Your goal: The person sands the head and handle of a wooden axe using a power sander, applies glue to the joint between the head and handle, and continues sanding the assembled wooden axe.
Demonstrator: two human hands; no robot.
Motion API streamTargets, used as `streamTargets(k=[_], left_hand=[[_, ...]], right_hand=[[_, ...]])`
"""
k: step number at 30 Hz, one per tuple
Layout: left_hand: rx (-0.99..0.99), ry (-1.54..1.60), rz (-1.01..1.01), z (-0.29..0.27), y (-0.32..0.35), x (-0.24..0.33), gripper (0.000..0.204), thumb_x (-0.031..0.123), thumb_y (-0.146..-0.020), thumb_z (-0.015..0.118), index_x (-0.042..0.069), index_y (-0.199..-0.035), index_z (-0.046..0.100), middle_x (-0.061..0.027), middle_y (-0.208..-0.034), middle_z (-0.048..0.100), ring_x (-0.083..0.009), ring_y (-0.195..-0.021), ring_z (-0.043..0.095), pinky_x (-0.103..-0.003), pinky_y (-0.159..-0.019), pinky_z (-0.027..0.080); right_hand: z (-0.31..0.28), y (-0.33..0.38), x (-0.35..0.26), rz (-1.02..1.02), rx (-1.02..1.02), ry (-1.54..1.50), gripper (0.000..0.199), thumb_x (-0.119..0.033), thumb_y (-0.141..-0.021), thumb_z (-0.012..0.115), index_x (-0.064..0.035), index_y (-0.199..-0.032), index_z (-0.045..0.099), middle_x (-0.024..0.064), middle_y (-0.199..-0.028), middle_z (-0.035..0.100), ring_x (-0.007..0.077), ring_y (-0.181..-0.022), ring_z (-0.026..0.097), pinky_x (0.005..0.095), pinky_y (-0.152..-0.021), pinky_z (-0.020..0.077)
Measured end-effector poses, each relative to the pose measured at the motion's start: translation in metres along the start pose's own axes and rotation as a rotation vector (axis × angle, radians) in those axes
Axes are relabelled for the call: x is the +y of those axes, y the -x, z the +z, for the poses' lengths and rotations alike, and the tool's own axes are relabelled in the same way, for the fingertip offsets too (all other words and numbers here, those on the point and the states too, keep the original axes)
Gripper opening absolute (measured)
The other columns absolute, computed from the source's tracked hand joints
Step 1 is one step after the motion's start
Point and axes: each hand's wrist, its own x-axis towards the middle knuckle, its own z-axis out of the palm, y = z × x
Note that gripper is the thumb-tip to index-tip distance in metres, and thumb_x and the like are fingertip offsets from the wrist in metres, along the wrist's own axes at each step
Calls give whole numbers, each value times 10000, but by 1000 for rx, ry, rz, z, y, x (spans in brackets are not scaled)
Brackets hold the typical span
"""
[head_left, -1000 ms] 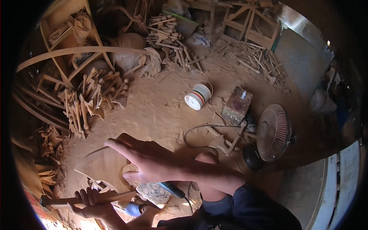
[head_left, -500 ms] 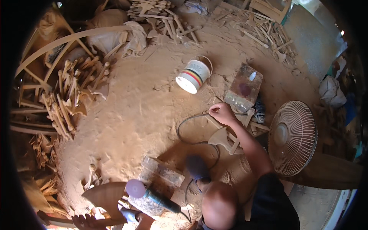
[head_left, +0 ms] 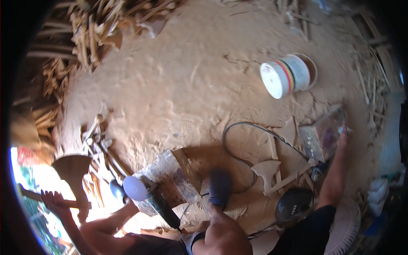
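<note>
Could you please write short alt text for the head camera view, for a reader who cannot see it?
Seen from above, a person sits on a sawdust-covered floor, the left hand gripping a fan-shaped wooden piece by its stick while the right hand reaches a flat block. An angle grinder, a black cable, a tipped white bucket and wood offcuts lie around.

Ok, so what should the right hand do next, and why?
Probably close its fingers on the flat grey block. The right hand is stretched far out and just reaches the flat grey block on the sandy floor, though blur hides any grip. The left hand is busy, clenched on the handle of the fan-shaped wooden piece.
</note>
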Motion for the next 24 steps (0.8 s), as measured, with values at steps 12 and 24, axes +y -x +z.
streamTargets(k=[12,24], left_hand=[[310,710,-786,11,-32,137,347,356,-1095,654,193,-855,465,71,-707,343,-42,-531,322,-227,-467,295],[272,524,-701,-62,43,82,320,310,-1117,647,212,-874,462,95,-684,321,-23,-540,333,-214,-440,283]], right_hand=[[166,190,-28,-228,-199,-1,454,-249,-1036,790,-36,-1422,685,94,-1416,703,205,-1223,684,431,-1066,537],[264,771,-145,-896,-1237,-3,368,-141,-879,894,-38,-1217,794,144,-980,800,224,-790,772,343,-694,616]])
